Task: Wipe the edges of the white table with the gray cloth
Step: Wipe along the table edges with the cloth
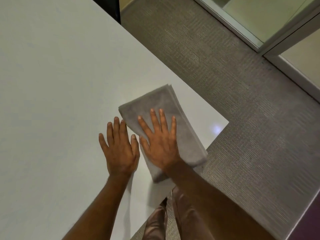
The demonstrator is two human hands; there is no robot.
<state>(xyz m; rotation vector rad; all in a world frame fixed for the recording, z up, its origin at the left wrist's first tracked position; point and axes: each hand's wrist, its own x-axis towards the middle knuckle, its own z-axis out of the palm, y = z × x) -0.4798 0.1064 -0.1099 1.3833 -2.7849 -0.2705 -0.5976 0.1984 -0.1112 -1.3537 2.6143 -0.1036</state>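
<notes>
A folded gray cloth (pixel 155 104) lies on the white table (pixel 52 84) close to its near right corner, one end hanging slightly over the front edge. My right hand (pixel 160 142) presses flat on the cloth with fingers spread. Just to its left, my left hand (pixel 119 149) rests flat on the bare table top, its fingertips touching the cloth's left edge.
The table corner (pixel 226 122) sticks out to the right over gray carpet (pixel 242 101). A glass partition with a metal frame (pixel 259 45) runs along the far right. A dark object (pixel 112 7) stands behind the table's far edge. My legs (pixel 164 219) are at the front edge.
</notes>
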